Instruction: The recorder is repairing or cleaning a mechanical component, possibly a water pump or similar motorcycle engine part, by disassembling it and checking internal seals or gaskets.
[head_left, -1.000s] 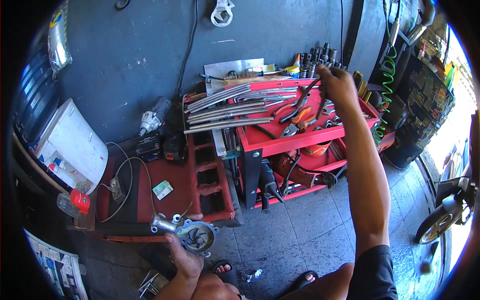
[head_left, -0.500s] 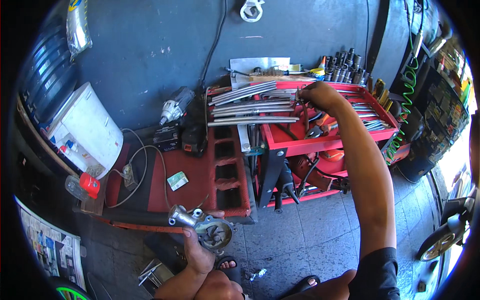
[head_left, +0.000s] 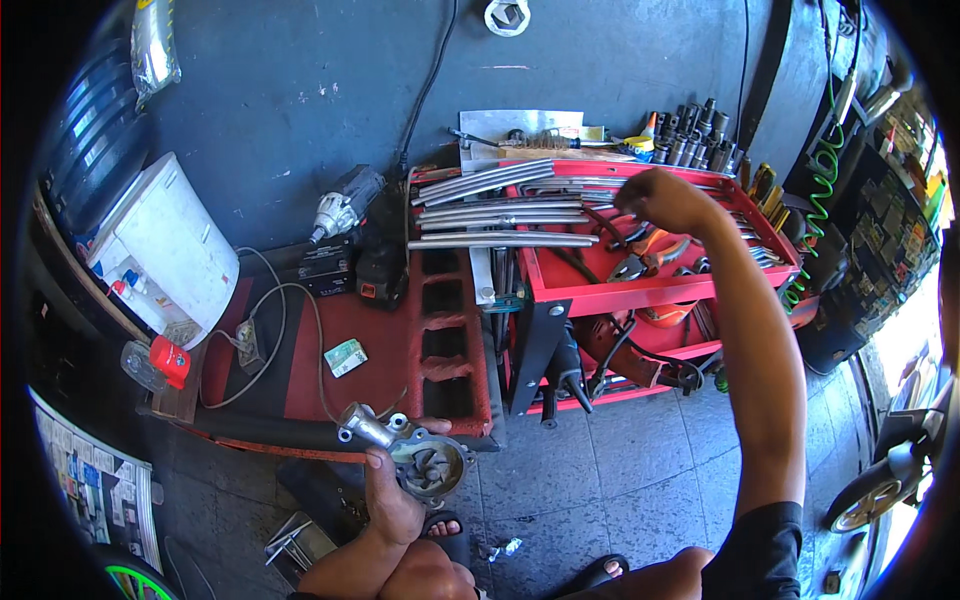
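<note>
The left hand was low in the view, just above the person's knee, with its grip wrapped around the near side of a grey metal pump housing, thumb and fingers curled over the rim. The housing's round face showed a small impeller at its centre, and a short tube stuck out toward the upper left. It was held just off the near edge of a low red bench, above the grey tiled floor. On that bench lay a small green and white card, a white cable looping across it, and a black power tool near the wall, with a grey impact wrench beside it. The right hand was stretched far forward over the top tray of a red tool cart, knuckles up and fingers bent down among the tools; whether the grip had closed on anything could not be told, since the fingertips were hidden. Orange-handled pliers lay just below that hand. Long grey metal bars rested across the cart's left side, reaching over the bench. A row of dark sockets stood at the back of the cart against the blue wall. A white plastic container sat at the far left.
</note>
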